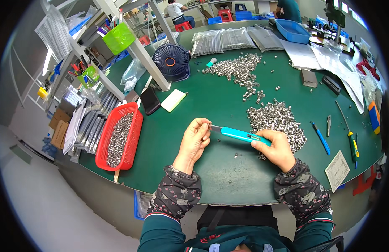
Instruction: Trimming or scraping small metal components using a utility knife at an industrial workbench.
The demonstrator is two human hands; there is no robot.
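In the head view, a green table (pixel 219 189) carries, at left, a red basket (pixel 135 136) of metal rings, with a phone (pixel 150 101), a notepad (pixel 173 100) and a fan (pixel 171 61) beyond it. On the far side lie bags (pixel 236 39) and a blue tray (pixel 305 37); at right, a screwdriver (pixel 353 147), a blue tool (pixel 320 138) and a paper slip (pixel 337 170). The near pile (pixel 274 119) sits close by the right hand (pixel 278 149), which hides part of it; the far pile (pixel 240 71) is well clear. The teal knife (pixel 240 135) is between the hands, above the table, its long axis running left to right, the blade (pixel 216 128) pointing left and slightly far. The right fingers are closed round its handle; the left hand (pixel 194 143) pinches thumb and forefinger together on a small piece (pixel 210 125) at the blade tip, too tiny to make out. Counted: one knife, one basket, one fan, one phone, one screwdriver, two loose piles, three groups of bags; the rings are too many to count.
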